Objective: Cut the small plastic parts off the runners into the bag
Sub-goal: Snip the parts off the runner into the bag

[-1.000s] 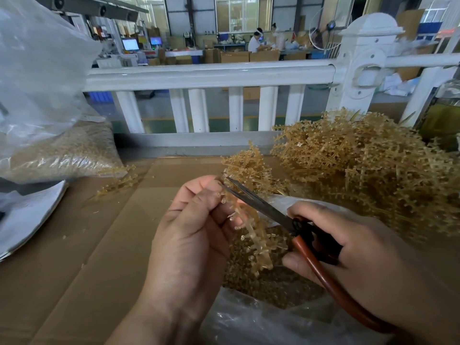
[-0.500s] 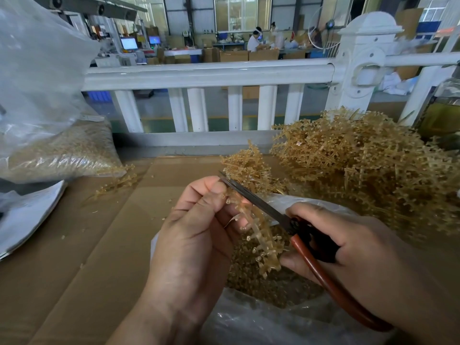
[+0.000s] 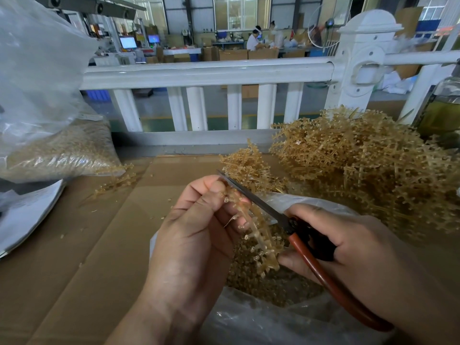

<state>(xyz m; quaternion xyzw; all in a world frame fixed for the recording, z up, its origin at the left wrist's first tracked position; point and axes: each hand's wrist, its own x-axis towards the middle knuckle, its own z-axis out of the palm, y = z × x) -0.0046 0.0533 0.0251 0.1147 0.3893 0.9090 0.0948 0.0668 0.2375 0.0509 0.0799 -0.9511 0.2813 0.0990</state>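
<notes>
My left hand [image 3: 196, 235] pinches the top of an amber plastic runner [image 3: 261, 241] that hangs over an open clear bag [image 3: 249, 319]. Small translucent parts stick out along both sides of the runner. My right hand [image 3: 348, 247] grips red-handled scissors [image 3: 306, 255]. Their blades lie closed against the runner's upper end, the tip beside my left fingertips. Cut amber parts [image 3: 268, 282] fill the bottom of the bag below the runner.
A big heap of amber runners [image 3: 368, 170] lies at the right on the cardboard-covered table [image 3: 87, 257]. A filled clear bag [image 3: 57, 153] sits at the left, with loose runners [image 3: 114, 183] next to it. A white railing [image 3: 206, 73] borders the far edge.
The runner has slid down a little through my left fingers and hangs lower over the bag. The scissors stay at its upper end, blades nearly unchanged.
</notes>
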